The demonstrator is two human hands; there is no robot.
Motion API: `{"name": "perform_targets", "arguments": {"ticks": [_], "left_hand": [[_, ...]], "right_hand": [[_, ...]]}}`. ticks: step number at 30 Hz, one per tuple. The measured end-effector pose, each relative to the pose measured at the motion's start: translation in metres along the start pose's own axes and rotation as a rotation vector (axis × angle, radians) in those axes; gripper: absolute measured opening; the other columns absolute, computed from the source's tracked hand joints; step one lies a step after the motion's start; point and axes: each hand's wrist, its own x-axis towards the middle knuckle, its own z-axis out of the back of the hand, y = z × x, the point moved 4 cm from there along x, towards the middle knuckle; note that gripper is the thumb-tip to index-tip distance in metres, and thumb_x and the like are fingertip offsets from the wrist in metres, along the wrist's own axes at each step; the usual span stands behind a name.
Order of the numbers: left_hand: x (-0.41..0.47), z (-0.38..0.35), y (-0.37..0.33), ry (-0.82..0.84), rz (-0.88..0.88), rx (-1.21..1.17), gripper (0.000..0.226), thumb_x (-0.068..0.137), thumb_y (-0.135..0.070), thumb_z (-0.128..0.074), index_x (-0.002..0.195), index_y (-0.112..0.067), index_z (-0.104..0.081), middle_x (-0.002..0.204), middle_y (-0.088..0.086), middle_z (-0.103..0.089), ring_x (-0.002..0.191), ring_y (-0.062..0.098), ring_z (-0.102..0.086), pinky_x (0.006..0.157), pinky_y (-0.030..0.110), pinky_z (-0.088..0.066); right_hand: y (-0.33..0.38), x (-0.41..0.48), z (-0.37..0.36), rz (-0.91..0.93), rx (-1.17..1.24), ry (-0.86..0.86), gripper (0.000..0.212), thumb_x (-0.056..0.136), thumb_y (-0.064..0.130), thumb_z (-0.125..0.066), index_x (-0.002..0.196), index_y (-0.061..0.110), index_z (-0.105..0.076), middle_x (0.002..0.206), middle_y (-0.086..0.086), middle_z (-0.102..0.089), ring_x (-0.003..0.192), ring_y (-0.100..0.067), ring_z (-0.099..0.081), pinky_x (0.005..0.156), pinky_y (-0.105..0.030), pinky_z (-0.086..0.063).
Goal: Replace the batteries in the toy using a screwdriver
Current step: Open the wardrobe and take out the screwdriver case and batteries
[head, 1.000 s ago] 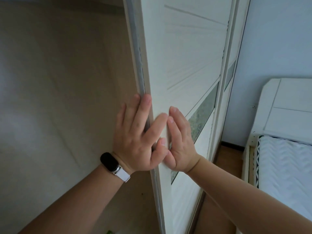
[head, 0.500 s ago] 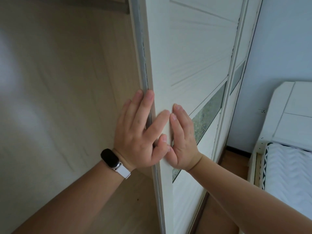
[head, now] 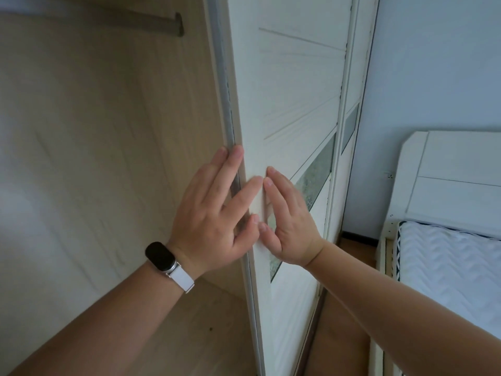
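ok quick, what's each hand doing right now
Left hand: open, fingers flat on the sliding door edge.
Right hand: open, fingers flat on the door face.

Left of the sliding door (head: 292,104) the wardrobe (head: 108,145) gapes open, a rail (head: 108,19) crossing high; to the door's right, a bed (head: 447,253) stands near.

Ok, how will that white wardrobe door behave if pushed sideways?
Probably rigid: the wardrobe door is a tall framed panel, likely moving as one piece. Likely heavy: left hand and right hand both press flat on it. Its inset strip looks like glass, perhaps fragile.
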Motion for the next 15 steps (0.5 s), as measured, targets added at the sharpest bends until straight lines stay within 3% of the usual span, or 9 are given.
{"name": "perform_targets", "arguments": {"ticks": [7, 15], "left_hand": [[-0.038, 0.028, -0.006, 0.247, 0.011, -0.037, 0.054, 0.088, -0.020, -0.061, 0.140, -0.006, -0.055, 0.153, 0.021, -0.044, 0.140, 0.036, -0.045, 0.109, 0.041, -0.040], [-0.117, 0.068, 0.006, 0.449, 0.285, -0.001, 0.051, 0.090, -0.029, -0.063, 0.136, -0.007, -0.059, 0.138, 0.016, -0.058, 0.128, 0.035, -0.054, 0.100, 0.048, -0.049]], "right_hand": [[0.035, 0.005, 0.031, -0.097, -0.188, -0.042, 0.047, 0.091, 0.032, -0.060, 0.132, 0.011, -0.047, 0.132, -0.027, -0.057, 0.118, -0.040, -0.060, 0.096, -0.047, -0.049], [0.104, -0.007, 0.028, 0.001, -0.224, 0.103, 0.044, 0.089, 0.031, -0.058, 0.126, 0.007, -0.056, 0.126, -0.022, -0.063, 0.117, -0.038, -0.059, 0.096, -0.046, -0.045]]}}
